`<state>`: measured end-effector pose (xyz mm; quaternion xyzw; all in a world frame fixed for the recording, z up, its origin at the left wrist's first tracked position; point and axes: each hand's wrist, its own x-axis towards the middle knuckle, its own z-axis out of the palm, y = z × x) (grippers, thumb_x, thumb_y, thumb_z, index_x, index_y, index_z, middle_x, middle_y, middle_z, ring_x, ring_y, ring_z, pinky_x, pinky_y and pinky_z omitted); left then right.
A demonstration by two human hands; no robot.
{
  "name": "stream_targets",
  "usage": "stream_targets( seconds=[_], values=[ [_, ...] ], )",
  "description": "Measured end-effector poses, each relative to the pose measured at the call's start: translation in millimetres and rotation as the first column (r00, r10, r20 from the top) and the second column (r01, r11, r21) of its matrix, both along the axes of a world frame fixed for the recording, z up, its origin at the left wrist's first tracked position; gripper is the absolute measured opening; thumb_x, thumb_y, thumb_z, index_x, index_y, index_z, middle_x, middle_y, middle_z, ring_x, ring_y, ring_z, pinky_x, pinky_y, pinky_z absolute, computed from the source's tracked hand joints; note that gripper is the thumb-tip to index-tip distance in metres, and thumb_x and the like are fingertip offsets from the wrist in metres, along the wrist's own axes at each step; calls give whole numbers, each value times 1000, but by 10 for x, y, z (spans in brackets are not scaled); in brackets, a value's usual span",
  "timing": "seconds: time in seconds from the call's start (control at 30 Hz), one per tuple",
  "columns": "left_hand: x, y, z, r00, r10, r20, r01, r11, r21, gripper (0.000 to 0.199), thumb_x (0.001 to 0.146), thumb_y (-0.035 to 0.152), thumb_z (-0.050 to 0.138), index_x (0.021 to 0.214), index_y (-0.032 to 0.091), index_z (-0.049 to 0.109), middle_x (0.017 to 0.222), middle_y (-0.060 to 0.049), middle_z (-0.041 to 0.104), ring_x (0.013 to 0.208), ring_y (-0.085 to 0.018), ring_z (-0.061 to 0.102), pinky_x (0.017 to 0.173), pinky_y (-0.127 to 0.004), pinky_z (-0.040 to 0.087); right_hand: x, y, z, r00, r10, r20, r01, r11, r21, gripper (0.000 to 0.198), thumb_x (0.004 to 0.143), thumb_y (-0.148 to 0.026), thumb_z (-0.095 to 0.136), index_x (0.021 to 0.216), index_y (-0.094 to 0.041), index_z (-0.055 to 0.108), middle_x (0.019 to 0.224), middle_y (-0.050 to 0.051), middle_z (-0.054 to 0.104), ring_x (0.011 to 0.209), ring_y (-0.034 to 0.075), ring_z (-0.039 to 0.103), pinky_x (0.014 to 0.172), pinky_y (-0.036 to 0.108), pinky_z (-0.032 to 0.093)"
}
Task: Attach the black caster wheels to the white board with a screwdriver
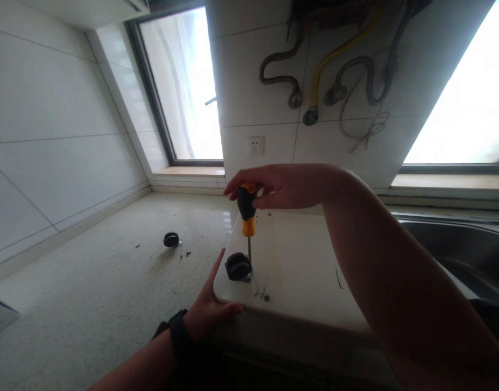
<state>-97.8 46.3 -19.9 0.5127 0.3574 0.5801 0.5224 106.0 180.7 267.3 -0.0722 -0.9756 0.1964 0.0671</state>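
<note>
My right hand (274, 186) is closed round the top of a screwdriver (247, 209) with a black and yellow handle. The screwdriver stands upright, its tip down at the metal plate of a black caster wheel (237, 266). That caster sits near the rounded corner of a white board (298, 266). With thumb and fingers apart, my left hand (212, 304) grips this corner from the side, the thumb along the front edge. Several small dark screws lie on the board beside the caster. Whether the tip sits in a screw is too small to tell.
A second black caster (171, 239) lies on the speckled countertop (123, 293) at left, with small dark screws near it. A steel sink (461, 250) is at right. On the back wall are a socket (256, 145) and hanging pipes (323, 76). A white box corner (0, 317) shows at far left.
</note>
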Motion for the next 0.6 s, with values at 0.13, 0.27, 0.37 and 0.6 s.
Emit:
stream_targets(
  seconds=[0.13,0.27,0.37,0.6],
  values=[
    [6,-1,10,1000,15,-15,-15,1000,-13,130,66,34,94,165,32,9,162,-17,39,148,-42,39,122,-62,29,-12,-4,34,983,-184,-17,184,970,160,39,89,-43,66,122,-23,66,103,4,71,84,17,61,75,34,41],
    [-3,-6,4,998,39,-43,-39,999,0,129,66,35,94,165,32,11,163,-16,37,149,-43,36,123,-62,29,-8,-31,66,943,-333,1,323,914,244,44,81,-63,70,94,-22,68,77,0,68,65,15,55,64,32,33],
    [-16,-5,-12,997,41,-61,-42,999,-6,130,66,36,94,165,32,9,162,-17,39,147,-43,39,122,-63,29,22,-67,75,928,-373,-5,357,884,300,47,78,-67,70,88,-22,68,74,1,67,64,16,55,62,33,31],
    [-20,10,-37,999,31,-27,-31,1000,-1,130,65,37,95,164,32,10,162,-16,39,148,-42,38,123,-60,29,105,-122,59,988,-133,75,123,984,125,52,96,-33,55,148,-33,50,137,5,63,106,21,61,85,35,44]
  ],
)
